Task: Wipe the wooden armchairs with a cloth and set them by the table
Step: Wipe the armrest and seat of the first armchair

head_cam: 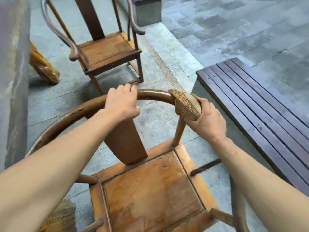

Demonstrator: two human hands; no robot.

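Near armchair (150,186) sits right under the camera, its front edge cut off at the bottom. Left hand (121,103) curls over the curved top rail, fingertips hidden behind it. Right hand (207,119) grips a brown cloth (185,105) wrapped on that rail. Second armchair (107,51) stands beyond, its top cropped.

Even, diffuse daylight with no glare; shadows are soft and faint, the clearest a dim patch on the stone floor (78,91) beneath the far armchair (107,52). Wide-angle lens bends straight lines toward the edges. Left margin smeared and blurred; centre reasonably sharp, slightly soft overall
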